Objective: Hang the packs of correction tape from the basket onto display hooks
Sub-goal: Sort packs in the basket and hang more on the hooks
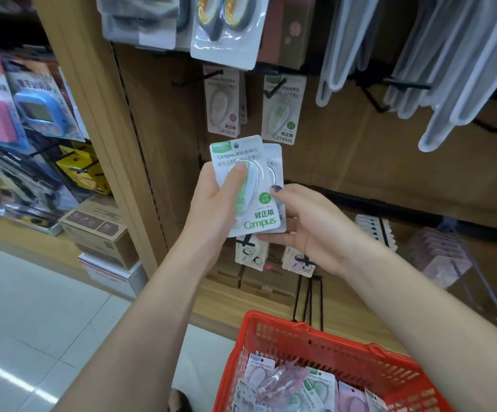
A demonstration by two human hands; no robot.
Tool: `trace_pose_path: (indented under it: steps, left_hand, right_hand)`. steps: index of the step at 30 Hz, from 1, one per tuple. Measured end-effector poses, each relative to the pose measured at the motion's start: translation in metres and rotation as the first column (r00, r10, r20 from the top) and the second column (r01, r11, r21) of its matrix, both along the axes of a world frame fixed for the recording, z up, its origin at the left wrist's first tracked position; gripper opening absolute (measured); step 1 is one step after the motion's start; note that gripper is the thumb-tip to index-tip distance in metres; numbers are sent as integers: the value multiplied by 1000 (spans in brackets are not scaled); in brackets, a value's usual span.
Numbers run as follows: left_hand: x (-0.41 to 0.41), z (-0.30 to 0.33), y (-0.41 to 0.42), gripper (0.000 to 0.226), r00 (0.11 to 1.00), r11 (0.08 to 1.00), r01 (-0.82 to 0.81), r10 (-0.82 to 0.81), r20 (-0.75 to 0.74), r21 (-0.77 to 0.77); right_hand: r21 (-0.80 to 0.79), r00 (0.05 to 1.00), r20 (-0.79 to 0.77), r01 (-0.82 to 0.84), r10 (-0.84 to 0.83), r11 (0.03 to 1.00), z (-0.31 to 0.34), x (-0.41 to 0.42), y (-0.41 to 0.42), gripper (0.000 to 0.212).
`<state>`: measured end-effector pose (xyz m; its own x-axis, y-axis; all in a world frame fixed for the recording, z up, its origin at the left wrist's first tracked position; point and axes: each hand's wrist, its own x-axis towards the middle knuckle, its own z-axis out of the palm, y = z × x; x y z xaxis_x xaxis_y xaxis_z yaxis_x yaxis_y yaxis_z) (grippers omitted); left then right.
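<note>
Head view: both hands (214, 200) hold green pack (248, 185) below hooks (275, 87).

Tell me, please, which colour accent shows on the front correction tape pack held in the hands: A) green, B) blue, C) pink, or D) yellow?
A: the front pack, gripped by the left hand with the thumb across its blister and supported from below by the right hand, carries a green tab, a green tape body and green Campus lettering.
</note>
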<state>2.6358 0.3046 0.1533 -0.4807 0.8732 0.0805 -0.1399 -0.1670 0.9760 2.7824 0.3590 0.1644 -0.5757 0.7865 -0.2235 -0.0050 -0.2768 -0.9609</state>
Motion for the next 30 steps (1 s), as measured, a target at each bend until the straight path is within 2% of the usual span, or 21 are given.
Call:
trace_pose_path:
  steps: [6,10,15,19,22,24,30]
  left_hand:
    - [16,7,-12,22,995,996,92,-92,-33,-21]
    - [32,9,-23,24,987,994,100,-103,-120,-34]
    - [48,11,-25,28,959,1000,19,-18,-283,-2]
    - [41,21,-22,31,922,1000,-13,12,-387,0]
    - [32,36,-18,21,894,1000,-3,7,-448,10]
    - [27,46,-13,11,903,999,-11,23,-429,31]
    - [18,56,-1,14,938,995,-16,49,-344,97]
  right_hand:
    - [16,995,-69,74,-73,997,-3,23,-18,34]
    - [3,987,-156,46,-45,999,-3,35,-30,31]
    - [136,980,-111,178,-164,974,-4,49,-37,25]
    - [195,942,-154,326,-299,925,4,62,-32,19]
    - [284,924,-181,377,-337,882,17,70,-24,18]
    - [347,920,-189,389,-343,853,23,74,-19,16]
    - [440,911,-164,410,-378,799,31,80,-11,15]
